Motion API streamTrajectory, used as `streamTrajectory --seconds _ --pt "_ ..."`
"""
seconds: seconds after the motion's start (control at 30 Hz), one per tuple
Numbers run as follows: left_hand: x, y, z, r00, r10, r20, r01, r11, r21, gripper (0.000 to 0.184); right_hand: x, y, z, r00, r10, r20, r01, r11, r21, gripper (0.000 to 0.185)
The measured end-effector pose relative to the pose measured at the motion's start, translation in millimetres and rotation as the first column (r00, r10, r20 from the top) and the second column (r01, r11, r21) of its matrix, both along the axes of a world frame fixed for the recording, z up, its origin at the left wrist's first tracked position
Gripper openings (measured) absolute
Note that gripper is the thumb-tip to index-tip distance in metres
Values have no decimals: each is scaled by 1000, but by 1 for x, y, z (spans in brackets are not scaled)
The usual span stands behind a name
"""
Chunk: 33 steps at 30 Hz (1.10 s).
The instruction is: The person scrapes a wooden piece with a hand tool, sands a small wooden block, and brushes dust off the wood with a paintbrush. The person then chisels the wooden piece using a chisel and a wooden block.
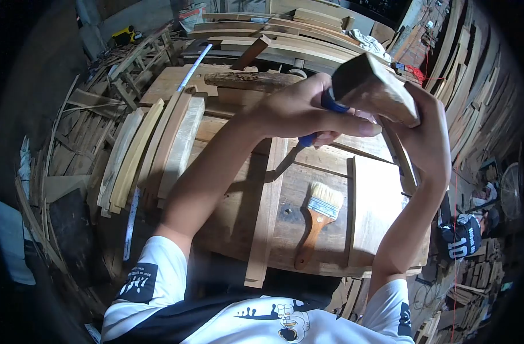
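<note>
Held up above the bench is a short wooden block [382,92], its darker end face turned up to the left. My right hand [431,135] is closed round the block's right side. Beside its left side, my left hand [307,109] is closed on a blue-handled tool [307,139], with blue parts showing above and below the fingers; the rest of the tool is hard to make out. The left thumb lies just below the block. Under the hands, a paintbrush [319,218] with pale bristles and a wooden handle lies on the workbench [285,229].
A narrow board [267,229] and a wide pale board [376,206] flank the brush. Several wood strips [138,155] lie at the left, with a rounded wood piece [250,80] behind. Stacked lumber surrounds the bench. A person in a dark jersey [462,236] is at far right.
</note>
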State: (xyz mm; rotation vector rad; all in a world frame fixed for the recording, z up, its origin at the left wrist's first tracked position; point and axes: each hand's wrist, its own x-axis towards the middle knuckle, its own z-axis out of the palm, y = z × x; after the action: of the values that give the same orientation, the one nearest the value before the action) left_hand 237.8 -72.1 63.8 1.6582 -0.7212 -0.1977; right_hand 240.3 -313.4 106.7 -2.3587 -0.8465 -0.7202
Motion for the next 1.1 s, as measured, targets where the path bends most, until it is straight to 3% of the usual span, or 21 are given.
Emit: streamTrajectory --seconds 0.07,0.13,0.2,0.23,0.33,0.37,0.47,0.53,0.57,0.63,0.67,0.73,0.8,0.87,0.9,0.93,1.0,1.03,1.1 --pt "-2 1 6 1000 -9 14 8 998 56 53 -8 11 7 994 -65 -90 55 993 -108 29" --pt "-2 0 6 1000 13 8 -14 997 79 51 -4 7 3 997 -66 -43 63 995 -74 29" --pt "-5 -1 7 1000 4 3 -4 1000 7 49 -1 4 7 993 -96 -72 98 995 24 29" --pt "-4 2 8 999 -35 -19 35 999 18 48 9 4 -6 994 -26 107 6 983 183 24" --pt "-2 -3 10 998 -68 -6 68 998 -3 49 2 1 1 999 -36 -2 36 997 -71 23" --pt "1 -3 7 998 -68 -15 68 997 31 51 -2 2 1 997 -75 -35 74 996 -44 25" --pt "-6 -2 5 997 37 -65 -38 999 -16 52 9 -1 0 999 19 -50 -7 972 233 29" --pt "-1 1 5 998 -38 -45 38 999 -18 56 2 0 -3 998 62 13 -63 976 209 28" --pt "2 2 4 997 -66 -38 65 998 -22 56 0 -1 -6 994 88 59 -94 990 106 29" --pt "1 0 3 998 -60 32 60 998 -11 54 1 -7 -2 998 46 -35 -51 984 -172 31" --pt "5 5 -2 985 -171 9 170 972 -163 51 -2 -7 0 999 35 -41 -38 996 -82 31" --pt "5 7 3 989 -133 -61 132 991 -23 53 -8 3 7 999 14 -48 -9 995 98 30" --pt "6 7 1 997 -71 -31 70 997 -42 54 -10 7 4 999 23 -45 -13 976 215 29" --pt "5 6 -6 999 -30 -24 27 996 -89 53 -12 7 8 994 -14 -113 26 994 107 30" --pt "3 3 -3 996 0 -90 -1 1000 -9 49 -3 4 4 1000 23 8 -23 997 -71 33" --pt "0 1 6 992 -77 97 79 997 -13 42 -12 7 5 996 -94 10 94 983 -160 33" --pt "-6 -1 7 997 -60 49 60 998 2 39 8 0 0 998 -52 -27 51 998 -40 27" --pt "-4 -1 5 995 -67 69 64 997 39 40 6 1 -3 999 -39 13 37 994 104 24" --pt "-1 2 1 992 -76 103 64 992 113 43 -3 6 1 992 -55 -113 67 992 105 23"
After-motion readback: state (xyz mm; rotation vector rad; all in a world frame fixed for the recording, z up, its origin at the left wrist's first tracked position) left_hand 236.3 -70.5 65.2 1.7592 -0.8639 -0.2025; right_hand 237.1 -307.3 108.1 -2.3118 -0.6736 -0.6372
